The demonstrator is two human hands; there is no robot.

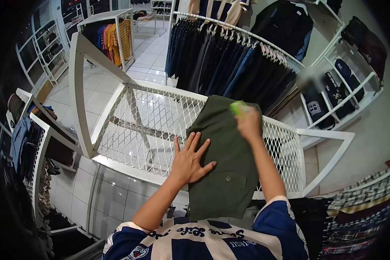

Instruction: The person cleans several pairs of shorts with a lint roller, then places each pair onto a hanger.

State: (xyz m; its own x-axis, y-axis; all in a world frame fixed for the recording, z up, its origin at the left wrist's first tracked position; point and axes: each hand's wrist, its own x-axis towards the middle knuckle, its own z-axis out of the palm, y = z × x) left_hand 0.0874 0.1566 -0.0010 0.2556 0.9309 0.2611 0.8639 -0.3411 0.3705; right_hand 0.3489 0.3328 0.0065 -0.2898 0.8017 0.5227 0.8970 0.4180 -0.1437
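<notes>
Dark green cargo pants [220, 160] lie folded on the white mesh rack [134, 125]. A buttoned pocket shows near their lower end, which hangs over the rack's near edge. My left hand [190, 159] rests flat on the left side of the fabric, its fingers spread. My right hand [249, 123] is closed around a small bright green object [238, 108] at the upper right part of the pants. Motion blurs this object, and its kind cannot be made out.
Beyond the mesh rack, dark jeans [221, 60] hang from a curved rail. Bags [318, 108] sit on a shelf at the right. Folded plaid clothes [364, 208] are stacked at the lower right. Another rack with clothes [24, 138] stands at the left. The rack's raised white frame [76, 95] rises at its left end.
</notes>
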